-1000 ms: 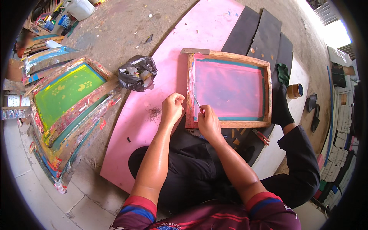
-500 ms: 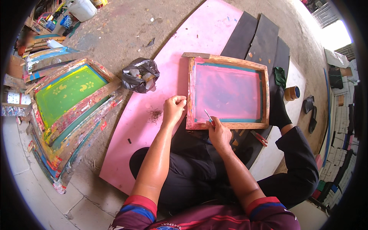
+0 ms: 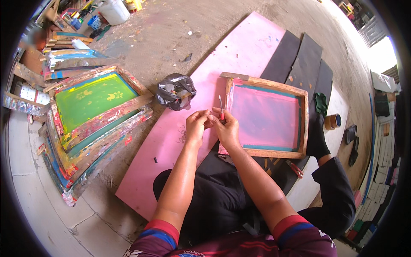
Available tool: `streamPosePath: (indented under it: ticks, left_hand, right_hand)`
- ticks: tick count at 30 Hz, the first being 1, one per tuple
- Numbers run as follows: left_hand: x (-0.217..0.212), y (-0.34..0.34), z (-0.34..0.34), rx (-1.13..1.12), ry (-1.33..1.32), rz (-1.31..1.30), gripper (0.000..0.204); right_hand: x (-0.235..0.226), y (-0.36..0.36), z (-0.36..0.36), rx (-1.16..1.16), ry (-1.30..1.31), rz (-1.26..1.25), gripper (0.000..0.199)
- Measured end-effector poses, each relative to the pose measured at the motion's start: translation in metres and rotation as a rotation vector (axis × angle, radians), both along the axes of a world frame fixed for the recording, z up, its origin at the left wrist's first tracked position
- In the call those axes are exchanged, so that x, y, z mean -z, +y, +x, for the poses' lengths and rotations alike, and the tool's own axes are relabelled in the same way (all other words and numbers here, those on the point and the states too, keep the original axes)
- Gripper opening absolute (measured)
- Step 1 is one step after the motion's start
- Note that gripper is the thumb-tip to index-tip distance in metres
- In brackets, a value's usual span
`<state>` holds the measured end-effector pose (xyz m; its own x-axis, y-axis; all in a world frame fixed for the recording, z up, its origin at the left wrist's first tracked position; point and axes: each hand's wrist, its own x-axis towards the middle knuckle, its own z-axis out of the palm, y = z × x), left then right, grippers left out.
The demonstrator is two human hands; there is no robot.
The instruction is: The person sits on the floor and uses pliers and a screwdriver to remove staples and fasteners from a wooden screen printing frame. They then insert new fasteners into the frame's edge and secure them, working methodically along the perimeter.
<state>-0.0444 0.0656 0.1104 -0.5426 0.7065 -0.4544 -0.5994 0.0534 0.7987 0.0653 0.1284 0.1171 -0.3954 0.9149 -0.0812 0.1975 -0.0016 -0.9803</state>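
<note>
**Presently, left hand (image 3: 196, 127) and right hand (image 3: 227, 129) meet beside the framed screen (image 3: 267, 118)**

Head view, the only one. Right hand: grip folded around a slim red-handled tool (image 3: 222, 115), metal shaft pointing up and away from the wearer. Probably carried this way so the fingertips can work without the tool being laid down. Left hand: fingers curled in toward the thumb, tips at or against those of the right. Anything pinched there is too small to make out; how far this grip stands open, I cannot tell.

Screen lies partly on the pink board (image 3: 257, 38), partly on black sheets (image 3: 311, 51), likely set before the lap for easy reach. Black bag (image 3: 176, 80) with scraps inside sits by the board's left edge, within the left arm's range, I judge. Pliers (image 3: 294, 168) and brown pot (image 3: 329, 122) are off right, near the sock-clad foot (image 3: 316, 143), apparently clear of the hands.

Relative to the grip: tool inside the right one, tip just left of the frame. Screen lies to the right; contact with the right hand unreadable. Left grip over the pink board.
</note>
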Motion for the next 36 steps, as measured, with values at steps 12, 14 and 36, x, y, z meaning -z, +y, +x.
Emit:
streamPosePath:
  ticks: [12,14,36]
  left_hand:
    - [-0.006,-0.012,-0.037,-0.152,-0.117,0.035,0.021]
    - [-0.01,-0.012,-0.041,-0.205,-0.163,0.052,0.021]
    - [-0.008,-0.011,-0.043,-0.43,-0.279,0.109,0.054]
  right_hand:
    - [-0.009,0.017,-0.069,-0.138,-0.154,0.329,0.022]
    - [-0.01,0.018,-0.074,-0.189,-0.096,0.327,0.022]
    - [-0.034,0.03,-0.148,-0.289,-0.338,0.067,0.015]
